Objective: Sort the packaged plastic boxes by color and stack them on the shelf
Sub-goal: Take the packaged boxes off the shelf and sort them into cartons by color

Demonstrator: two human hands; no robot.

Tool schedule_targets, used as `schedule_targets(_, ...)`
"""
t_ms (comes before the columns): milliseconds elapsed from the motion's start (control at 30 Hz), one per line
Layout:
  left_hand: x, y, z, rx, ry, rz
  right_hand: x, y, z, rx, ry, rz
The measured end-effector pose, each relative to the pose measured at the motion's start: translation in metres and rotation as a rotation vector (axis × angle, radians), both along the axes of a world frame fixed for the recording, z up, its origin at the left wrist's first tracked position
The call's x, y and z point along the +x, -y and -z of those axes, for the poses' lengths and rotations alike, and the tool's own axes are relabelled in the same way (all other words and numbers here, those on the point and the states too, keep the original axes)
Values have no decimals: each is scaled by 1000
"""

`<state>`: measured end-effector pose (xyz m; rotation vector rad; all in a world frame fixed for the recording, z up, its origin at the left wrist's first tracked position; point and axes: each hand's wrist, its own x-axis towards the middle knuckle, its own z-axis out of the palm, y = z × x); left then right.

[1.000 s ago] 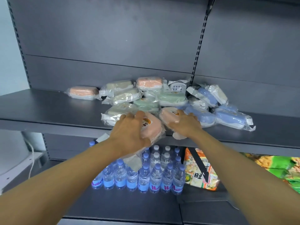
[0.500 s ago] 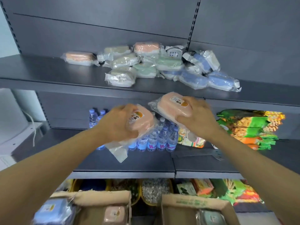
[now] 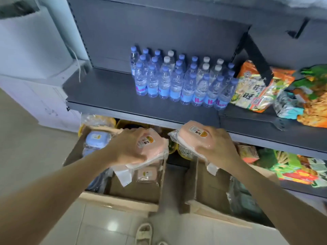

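Gripping a pink packaged box (image 3: 154,147) in the left hand (image 3: 127,149), fingers curled tight round its near edge, above the open left carton (image 3: 120,200) holding a blue box (image 3: 96,138) and another pink one (image 3: 147,174). Clamping a second pink box (image 3: 191,137) in the right hand (image 3: 217,149), thumb pressing its top, just below the edge of the bottle shelf (image 3: 106,96). Probably carrying both toward one pink group; keeping them level and the loose wrap clear. Differing from half a second ago: looking lower now, the upper shelf's pile gone from sight, both boxes brought down.
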<state>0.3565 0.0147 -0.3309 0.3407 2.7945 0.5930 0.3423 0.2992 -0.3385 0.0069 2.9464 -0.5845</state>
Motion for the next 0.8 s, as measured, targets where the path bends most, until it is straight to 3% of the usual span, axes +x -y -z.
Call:
schedule_targets(400,11,108,114,-115,78,-75,8,95,124,-12,245,-6)
schedule_targets(800,-31,155,238,-174,228,241,-40,191,291,94,457,-10)
